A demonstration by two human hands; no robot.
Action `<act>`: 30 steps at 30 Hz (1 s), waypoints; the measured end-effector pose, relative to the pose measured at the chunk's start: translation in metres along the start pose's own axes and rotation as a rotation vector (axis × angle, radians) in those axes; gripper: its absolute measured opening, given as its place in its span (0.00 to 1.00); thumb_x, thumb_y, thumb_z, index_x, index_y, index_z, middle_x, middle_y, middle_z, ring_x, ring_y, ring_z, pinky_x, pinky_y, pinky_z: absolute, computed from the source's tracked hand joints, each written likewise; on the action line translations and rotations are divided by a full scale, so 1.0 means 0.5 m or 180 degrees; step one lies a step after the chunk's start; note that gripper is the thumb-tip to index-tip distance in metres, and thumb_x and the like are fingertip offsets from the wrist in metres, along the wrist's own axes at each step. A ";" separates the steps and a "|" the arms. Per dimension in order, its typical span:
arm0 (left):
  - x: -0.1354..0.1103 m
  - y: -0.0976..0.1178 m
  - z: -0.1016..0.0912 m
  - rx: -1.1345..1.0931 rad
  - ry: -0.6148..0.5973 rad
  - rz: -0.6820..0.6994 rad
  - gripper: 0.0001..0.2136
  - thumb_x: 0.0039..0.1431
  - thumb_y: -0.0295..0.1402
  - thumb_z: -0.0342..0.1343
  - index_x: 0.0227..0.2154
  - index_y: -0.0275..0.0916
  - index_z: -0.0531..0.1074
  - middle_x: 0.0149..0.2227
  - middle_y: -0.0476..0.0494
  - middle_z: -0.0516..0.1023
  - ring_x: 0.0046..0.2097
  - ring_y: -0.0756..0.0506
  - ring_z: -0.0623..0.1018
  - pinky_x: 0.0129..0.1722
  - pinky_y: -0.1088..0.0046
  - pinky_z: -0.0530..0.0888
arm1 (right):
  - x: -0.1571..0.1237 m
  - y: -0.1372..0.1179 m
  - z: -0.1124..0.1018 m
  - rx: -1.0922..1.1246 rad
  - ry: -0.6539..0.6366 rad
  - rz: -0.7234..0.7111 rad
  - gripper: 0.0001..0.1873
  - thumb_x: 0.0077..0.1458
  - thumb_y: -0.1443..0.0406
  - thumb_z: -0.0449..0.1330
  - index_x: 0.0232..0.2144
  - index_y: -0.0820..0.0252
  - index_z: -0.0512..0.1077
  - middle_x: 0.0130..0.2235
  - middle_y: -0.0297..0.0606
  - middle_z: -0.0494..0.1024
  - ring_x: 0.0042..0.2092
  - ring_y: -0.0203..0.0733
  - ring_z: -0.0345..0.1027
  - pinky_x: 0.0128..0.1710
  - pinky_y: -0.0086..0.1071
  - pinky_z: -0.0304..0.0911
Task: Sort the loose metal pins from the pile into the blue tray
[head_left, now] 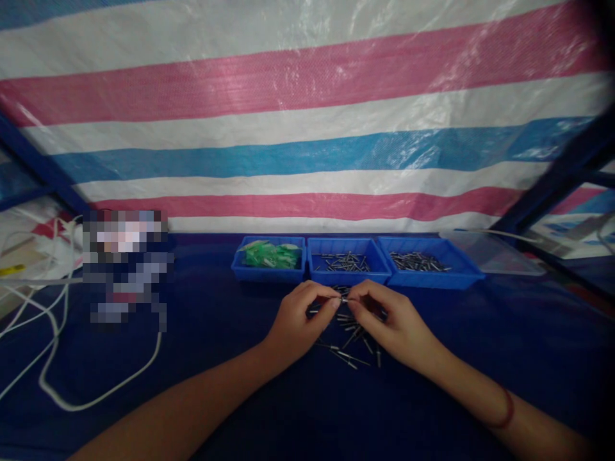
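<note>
My left hand (pixel 300 315) and my right hand (pixel 391 317) meet over a loose pile of slim metal pins (pixel 353 333) on the dark blue tabletop. Between the fingertips of both hands is one small metal pin (pixel 344 299), silvery and held roughly level. Each hand pinches it with thumb and forefinger, so its ends are hidden. Just beyond my hands stands a blue bin (pixel 348 278) with similar metal pins inside. To its right, another blue bin (pixel 435 280) holds more small metal pieces.
A third blue bin (pixel 269 276), at the left of the row, contains green plastic packets (pixel 271 254). White cables (pixel 52 384) trail over the left of the table. A striped plastic sheet (pixel 307 153) hangs behind. A clear sheet or lid (pixel 500 253) lies at the back right.
</note>
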State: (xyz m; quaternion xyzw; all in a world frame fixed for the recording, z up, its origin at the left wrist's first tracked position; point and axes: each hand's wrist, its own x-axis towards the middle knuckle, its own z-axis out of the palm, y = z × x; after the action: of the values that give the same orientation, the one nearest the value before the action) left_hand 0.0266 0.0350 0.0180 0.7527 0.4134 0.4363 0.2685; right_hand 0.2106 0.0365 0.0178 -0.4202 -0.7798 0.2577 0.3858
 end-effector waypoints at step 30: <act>0.003 -0.002 0.003 -0.0071 -0.0229 0.0028 0.05 0.60 0.31 0.53 0.34 0.36 0.72 0.32 0.46 0.74 0.35 0.49 0.74 0.36 0.74 0.69 | 0.000 -0.005 0.003 0.0302 0.0318 -0.0288 0.02 0.55 0.68 0.57 0.31 0.57 0.70 0.34 0.37 0.68 0.30 0.35 0.62 0.26 0.30 0.59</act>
State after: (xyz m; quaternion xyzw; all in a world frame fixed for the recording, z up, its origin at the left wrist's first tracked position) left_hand 0.0280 0.0368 0.0170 0.7667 0.3953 0.4148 0.2897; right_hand 0.2082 0.0352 0.0186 -0.3781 -0.7648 0.2554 0.4549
